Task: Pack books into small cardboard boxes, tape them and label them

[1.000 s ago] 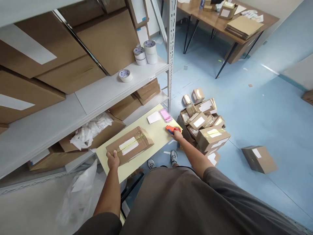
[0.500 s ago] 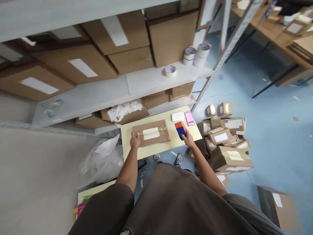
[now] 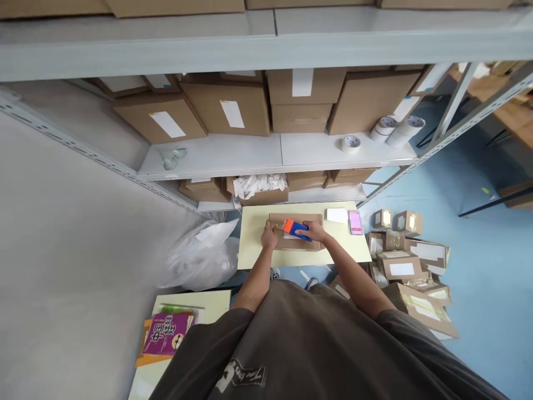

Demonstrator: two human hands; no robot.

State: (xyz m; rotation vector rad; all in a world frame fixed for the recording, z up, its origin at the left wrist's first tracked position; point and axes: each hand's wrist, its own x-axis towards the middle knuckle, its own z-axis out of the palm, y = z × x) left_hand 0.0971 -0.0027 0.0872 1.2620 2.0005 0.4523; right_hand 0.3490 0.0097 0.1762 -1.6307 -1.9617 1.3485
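Observation:
A cardboard box [image 3: 296, 244] lies flat on the pale yellow table [image 3: 252, 253], with a white label on its top partly covered. My left hand [image 3: 269, 236] is at the left end of the box, its fingers closed on that edge. My right hand [image 3: 315, 231] grips a blue and orange tape dispenser [image 3: 300, 232]. The dispenser is over the middle of the box, its orange end pointing left towards my left hand. Whether its tip touches the cardboard I cannot tell.
White papers [image 3: 337, 215] and a pink pad [image 3: 355, 222] lie on the table's right. Cardboard boxes [image 3: 401, 268] are piled on the floor at right. A plastic bag [image 3: 204, 258] bulges at left. Ahead, a metal shelf [image 3: 216, 158] holds boxes and tape rolls [image 3: 351, 144].
My right hand has carried the tape dispenser left, from the bare table right of the box to above the box. My left hand stays at the box's left end. The camera view has turned.

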